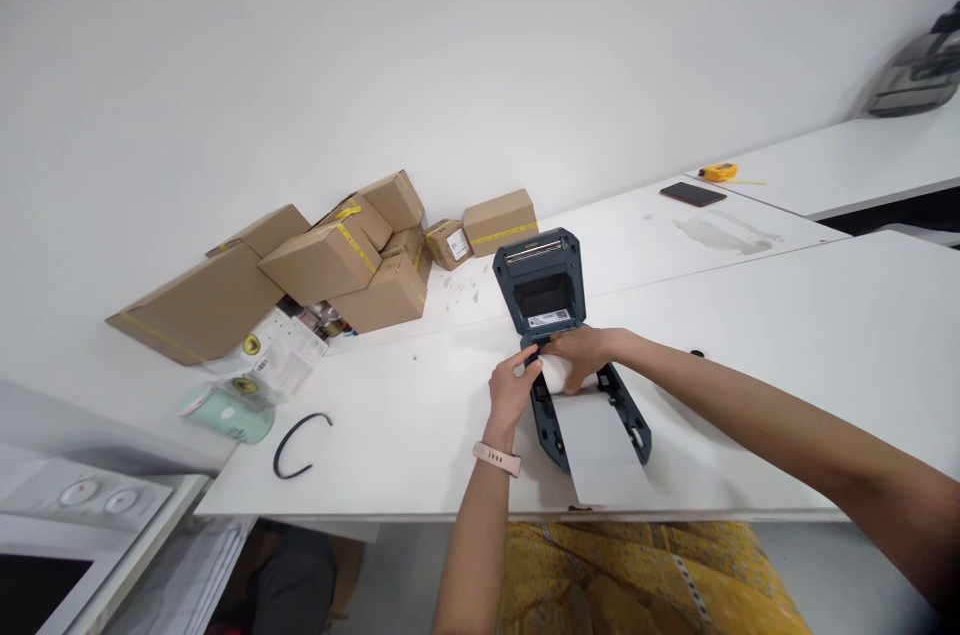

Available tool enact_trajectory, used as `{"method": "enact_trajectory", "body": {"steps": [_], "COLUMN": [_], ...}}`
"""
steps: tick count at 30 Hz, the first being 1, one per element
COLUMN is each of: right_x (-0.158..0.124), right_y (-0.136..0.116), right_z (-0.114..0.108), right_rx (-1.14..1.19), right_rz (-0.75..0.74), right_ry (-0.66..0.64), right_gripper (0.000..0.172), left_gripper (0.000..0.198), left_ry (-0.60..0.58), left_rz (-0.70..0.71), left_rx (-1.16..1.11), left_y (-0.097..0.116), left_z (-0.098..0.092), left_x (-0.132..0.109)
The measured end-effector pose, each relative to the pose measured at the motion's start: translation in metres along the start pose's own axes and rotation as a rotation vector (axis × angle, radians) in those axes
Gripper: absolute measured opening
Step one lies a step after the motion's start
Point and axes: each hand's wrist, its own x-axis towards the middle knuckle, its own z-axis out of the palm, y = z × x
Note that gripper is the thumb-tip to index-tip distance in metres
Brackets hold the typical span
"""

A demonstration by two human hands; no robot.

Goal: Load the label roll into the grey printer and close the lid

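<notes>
Paper strip (604,445): runs past the printer's (550,435) near end; best kept flat and centred.
Left hand (510,390): at the printer's left edge; from here I cannot tell whether its grip pinches anything.
Paper roll (555,373): within the printer's base; should sit square.
Right hand (581,350): grip clasping the roll; even pressure advisable.
Lid (540,290): raised at the printer's far end.

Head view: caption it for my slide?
Right hand on a paper roll in an open printer, left hand at the roll's end.
</notes>
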Motion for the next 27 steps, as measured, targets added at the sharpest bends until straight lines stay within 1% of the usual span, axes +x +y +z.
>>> {"method": "enact_trajectory", "body": {"steps": [4, 9, 13, 15, 17, 19, 20, 22, 24, 25, 27], "right_x": [0.002, 0.006, 0.006, 0.004, 0.002, 0.0, -0.001, -0.002, 0.0, 0.001, 0.002], "right_y": [0.0, 0.002, 0.006, 0.008, 0.011, 0.014, 0.015, 0.018, 0.02, 0.02, 0.021], "right_z": [0.001, 0.0, 0.003, 0.005, 0.006, 0.007, 0.007, 0.008, 0.009, 0.011, 0.013], "right_rx": [-0.001, 0.013, 0.027, 0.035, 0.049, 0.066, 0.075, 0.093, 0.108, 0.115, 0.129], "right_rz": [0.002, -0.017, -0.015, -0.013, -0.016, -0.026, -0.032, -0.044, -0.056, -0.063, -0.081], "right_ry": [0.003, -0.002, 0.02, 0.034, 0.038, 0.032, 0.03, 0.03, 0.039, 0.047, 0.066], "right_gripper": [0.09, 0.097, 0.095, 0.095, 0.098, 0.102, 0.103, 0.103, 0.101, 0.098, 0.092], "left_gripper": [0.04, 0.041, 0.043, 0.046, 0.056, 0.072, 0.078, 0.082, 0.08, 0.075, 0.06], "left_ry": [0.021, 0.032, 0.043, 0.045, 0.062, 0.077, 0.06, -0.013, -0.063, -0.069, -0.024], "left_rz": [0.011, 0.008, 0.029, 0.051, 0.093, 0.192, 0.273, 0.468, 0.628, 0.682, 0.771], "left_rx": [0.027, 0.031, 0.05, 0.059, 0.084, 0.164, 0.236, 0.425, 0.593, 0.653, 0.703], "left_y": [0.0, 0.002, 0.004, 0.003, 0.0, -0.003, -0.004, -0.006, -0.006, -0.005, -0.005], "left_z": [0.004, 0.008, 0.011, 0.01, 0.007, 0.002, 0.0, -0.003, 0.001, 0.005, 0.016], "left_x": [-0.006, -0.008, -0.012, -0.022, -0.044, -0.075, -0.092, -0.124, -0.145, -0.151, -0.152]}}
